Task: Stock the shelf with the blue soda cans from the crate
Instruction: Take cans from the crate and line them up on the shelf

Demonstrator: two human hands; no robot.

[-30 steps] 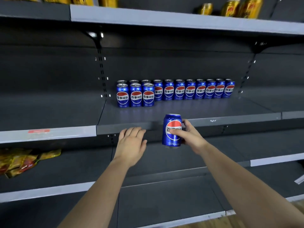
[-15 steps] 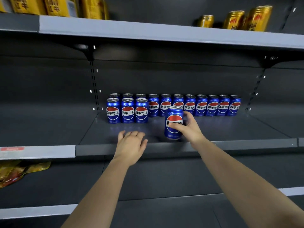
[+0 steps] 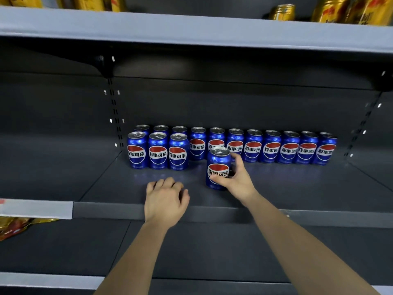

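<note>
Sitting palm-down at the front lip of the dark grey metal shelf (image 3: pixel 297 188), the left hand (image 3: pixel 165 201) is loosely curled and holds nothing. Just beyond it, the right hand (image 3: pixel 236 179) grips an upright blue aluminium soda can (image 3: pixel 218 165), thumb across the logo, right in front of the back row of matching blue cans (image 3: pixel 272 147). Gold cans (image 3: pixel 282 11) stand on the light grey upper shelf (image 3: pixel 191 28).

dark grey back panel (image 3: pixel 234 107) with slotted uprights (image 3: pixel 115 116) under an upper shelf (image 3: pixel 191 28) bearing gold cans (image 3: pixel 281 12).

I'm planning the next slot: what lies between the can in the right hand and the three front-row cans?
Only bare shelf; the head view shows nothing between the held can and the front-row cans.
</note>
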